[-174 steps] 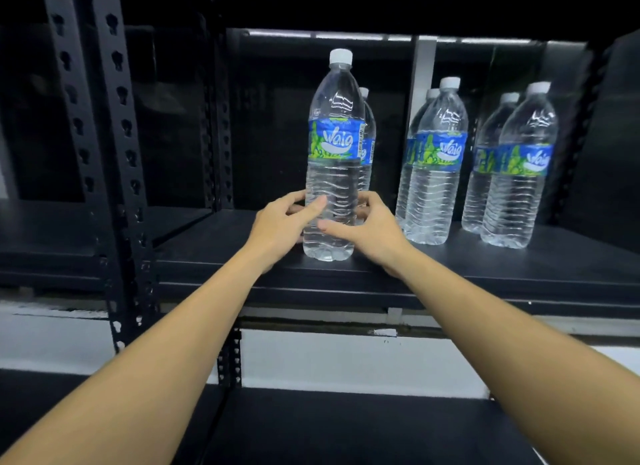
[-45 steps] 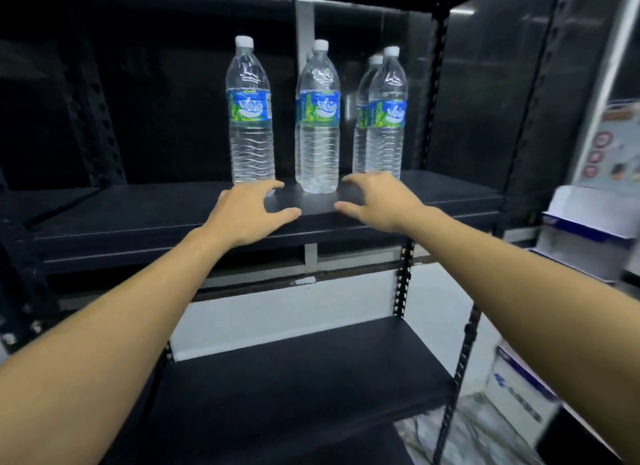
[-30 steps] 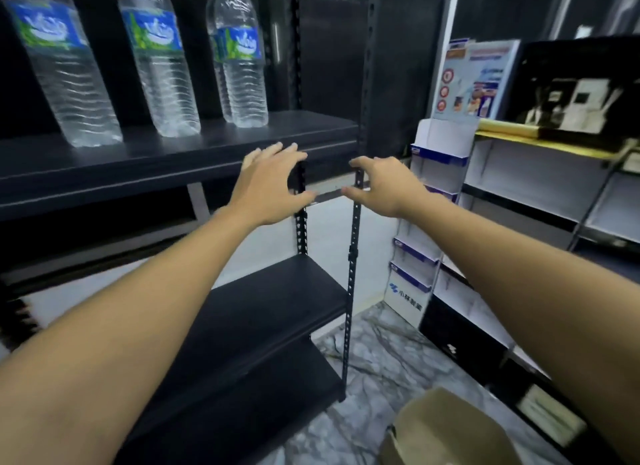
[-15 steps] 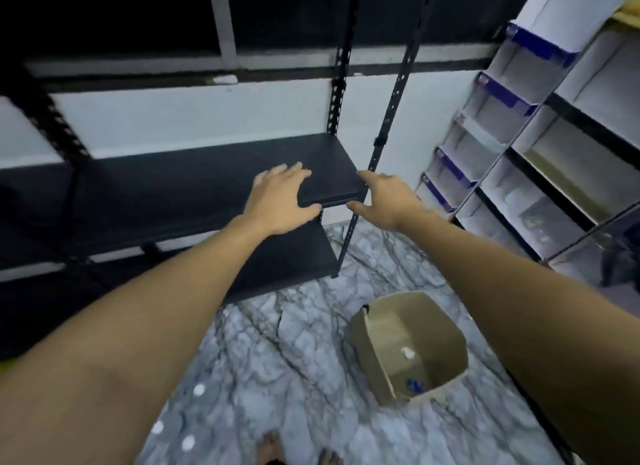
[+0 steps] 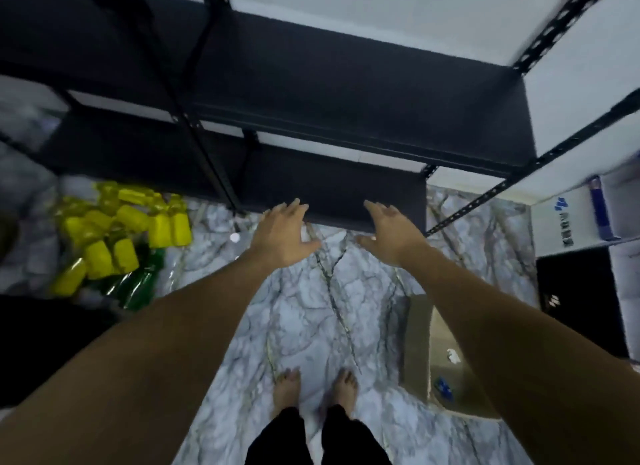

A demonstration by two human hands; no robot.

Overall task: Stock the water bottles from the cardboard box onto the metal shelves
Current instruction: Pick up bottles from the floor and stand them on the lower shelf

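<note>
Down at five o'clock sits the box (image 5: 446,360); left hand (image 5: 282,234) and right hand (image 5: 389,234) spread, empty, apparently readying the next grab.

cardboard box (image 5: 420,347): open, on the floor, right, a white cap and blue label inside
metal shelves (image 5: 332,94): black, two bare tiers
</note>
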